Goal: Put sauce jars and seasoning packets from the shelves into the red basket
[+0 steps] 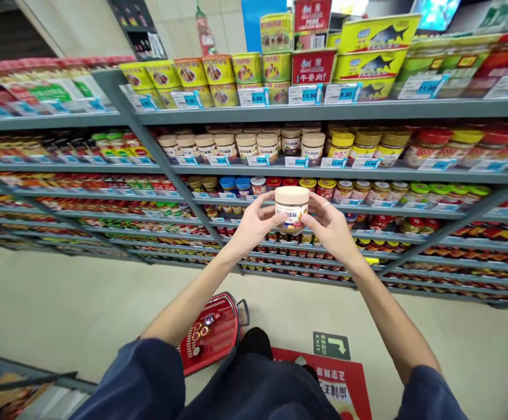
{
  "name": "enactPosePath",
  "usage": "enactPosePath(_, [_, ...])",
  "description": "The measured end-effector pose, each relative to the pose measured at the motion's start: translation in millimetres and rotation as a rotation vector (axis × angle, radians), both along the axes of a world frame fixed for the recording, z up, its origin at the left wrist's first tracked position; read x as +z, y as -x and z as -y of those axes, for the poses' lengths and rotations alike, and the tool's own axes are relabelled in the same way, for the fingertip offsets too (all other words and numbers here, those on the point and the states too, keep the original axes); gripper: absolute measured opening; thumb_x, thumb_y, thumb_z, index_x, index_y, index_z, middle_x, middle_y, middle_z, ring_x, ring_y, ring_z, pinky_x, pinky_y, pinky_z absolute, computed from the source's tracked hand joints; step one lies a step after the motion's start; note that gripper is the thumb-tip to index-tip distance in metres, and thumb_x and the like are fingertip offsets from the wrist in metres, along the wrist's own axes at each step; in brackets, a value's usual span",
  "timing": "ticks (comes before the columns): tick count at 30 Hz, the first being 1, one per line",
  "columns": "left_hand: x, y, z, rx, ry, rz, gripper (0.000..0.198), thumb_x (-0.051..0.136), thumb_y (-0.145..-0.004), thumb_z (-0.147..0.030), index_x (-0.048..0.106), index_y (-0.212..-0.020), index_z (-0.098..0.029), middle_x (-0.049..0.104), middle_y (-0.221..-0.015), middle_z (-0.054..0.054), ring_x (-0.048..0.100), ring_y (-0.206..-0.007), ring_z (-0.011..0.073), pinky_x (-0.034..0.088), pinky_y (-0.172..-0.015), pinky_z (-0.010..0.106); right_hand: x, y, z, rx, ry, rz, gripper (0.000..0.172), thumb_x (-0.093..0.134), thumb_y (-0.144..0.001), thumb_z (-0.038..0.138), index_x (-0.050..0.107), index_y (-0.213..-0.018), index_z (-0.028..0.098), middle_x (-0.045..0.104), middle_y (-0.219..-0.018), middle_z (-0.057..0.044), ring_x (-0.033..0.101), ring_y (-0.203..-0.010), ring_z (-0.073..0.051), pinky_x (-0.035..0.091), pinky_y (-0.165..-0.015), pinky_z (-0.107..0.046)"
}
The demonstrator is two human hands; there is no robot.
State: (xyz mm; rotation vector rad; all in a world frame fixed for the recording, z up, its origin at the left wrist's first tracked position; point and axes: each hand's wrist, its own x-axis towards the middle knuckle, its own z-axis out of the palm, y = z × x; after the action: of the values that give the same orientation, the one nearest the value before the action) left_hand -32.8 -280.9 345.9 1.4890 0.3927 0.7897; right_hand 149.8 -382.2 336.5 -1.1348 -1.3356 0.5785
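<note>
Between my two hands is a jar [291, 211] with a cream lid and a printed label facing me. My left hand [260, 219] is closed on its left side, thumb across the label. From the right, my right hand [328, 224] grips the jar too, with its thumb at the label's lower edge and a ring on one finger. The jar is upright and held in front of the shelves. Similar cream-lidded jars [246, 146] stand in a row on the shelf behind and above it.
Grey shelving [280, 169] full of jars and cans runs across the view. On the floor at my left stands a red shopping basket [219, 344] with several small items inside. A green exit sign [331, 345] and a red floor poster [350, 385] lie by my feet.
</note>
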Motion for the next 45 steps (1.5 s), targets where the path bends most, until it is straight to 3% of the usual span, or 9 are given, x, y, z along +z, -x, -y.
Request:
enactPosePath(3, [4.8,-15.0,-11.1,0.007,-0.105,-0.024,0.074,0.084,-0.079,-0.041,0.048,-0.14,-0.017,0.073,-0.125,0.016,0.072,-0.112,0.0294,0.059,-0.094,0.04,5.0,-21.9,-13.4,0.043,-0.014,0.038,0.079,0.076,-0.087,0.047,0.04,-0.156,0.031,0.066,-0.14,-0.008,0.067,-0.121,-0.028,0.055,-0.108,-0.048])
enactPosePath(7, [4.6,-36.4,-45.8,0.006,-0.261,0.004,0.066,0.082,-0.081,-0.039,0.05,-0.135,-0.017,0.068,-0.133,0.017,0.067,-0.122,0.029,0.055,-0.103,0.042,12.4,-42.6,-42.1,0.066,-0.046,0.117,0.075,0.073,-0.09,0.044,0.04,-0.156,0.03,0.06,-0.146,-0.008,0.064,-0.127,-0.028,0.052,-0.113,-0.049])
enactPosePath(12, [15.2,-57.5,-106.0,0.115,-0.487,0.022,0.064,0.078,-0.083,-0.039,0.053,-0.138,-0.017,0.06,-0.144,0.018,0.061,-0.129,0.0291,0.052,-0.108,0.043,35.3,-58.4,-90.1,-0.072,-0.11,0.296,0.069,0.071,-0.091,0.048,0.045,-0.153,0.034,0.044,-0.157,-0.009,0.067,-0.123,-0.028,0.061,-0.103,-0.045])
enactPosePath(16, [28.2,-68.0,-146.4,0.144,-0.608,0.05,0.061,0.077,-0.084,-0.035,0.055,-0.138,-0.016,0.062,-0.141,0.017,0.063,-0.126,0.0286,0.051,-0.11,0.046,50.2,-66.3,-127.1,-0.159,-0.196,0.463,0.061,0.067,-0.094,0.049,0.049,-0.15,0.033,0.051,-0.149,-0.009,0.063,-0.127,-0.028,0.058,-0.108,-0.047])
enactPosePath(20, [32.1,-78.7,-172.0,0.195,-0.703,0.083,0.059,0.076,-0.085,-0.034,0.054,-0.137,-0.017,0.061,-0.141,0.017,0.063,-0.126,0.0288,0.054,-0.108,0.047,48.9,-75.6,-153.5,-0.248,-0.297,0.591,0.057,0.062,-0.097,0.048,0.048,-0.15,0.032,0.054,-0.147,-0.009,0.057,-0.134,-0.03,0.055,-0.111,-0.05])
enactPosePath(31, [36.2,-92.5,-192.5,0.332,-1.057,-0.065,0.068,0.071,-0.09,-0.039,0.037,-0.145,-0.021,0.06,-0.138,0.015,0.062,-0.124,0.0286,0.053,-0.105,0.046,47.3,-102.9,-173.9,-0.345,-0.502,0.934,0.059,0.058,-0.1,0.031,0.037,-0.155,0.031,0.055,-0.149,-0.011,0.054,-0.137,-0.03,0.05,-0.113,-0.052])
enactPosePath(37, [38.8,-91.0,-196.8,0.431,-1.264,-0.165,0.064,0.071,-0.09,-0.031,0.04,-0.145,-0.018,0.056,-0.141,0.017,0.05,-0.133,0.0325,0.045,-0.112,0.052,41.6,-111.1,-179.6,-0.417,-0.451,1.035,0.059,0.058,-0.1,0.036,0.038,-0.155,0.031,0.058,-0.149,-0.011,0.054,-0.136,-0.033,0.044,-0.111,-0.059])
enactPosePath(42, [42.8,-94.2,-200.3,0.432,-1.301,-0.297,0.065,0.07,-0.091,-0.028,0.04,-0.147,-0.013,0.057,-0.139,0.02,0.047,-0.135,0.0361,0.041,-0.113,0.053,37.6,-116.5,-186.7,-0.463,-0.317,1.014,0.058,0.057,-0.099,0.04,0.041,-0.154,0.031,0.061,-0.145,-0.011,0.053,-0.135,-0.035,0.038,-0.112,-0.061])
enactPosePath(45, [45.9,-97.3,-203.0,0.412,-1.355,-0.391,0.056,0.07,-0.091,-0.031,0.047,-0.138,-0.011,0.062,-0.13,0.02,0.047,-0.133,0.0394,0.043,-0.11,0.056,39.2,-119.2,-191.7,-0.45,-0.279,1.038,0.056,0.059,-0.098,0.042,0.045,-0.151,0.028,0.064,-0.141,-0.011,0.049,-0.139,-0.035,0.034,-0.116,-0.062])
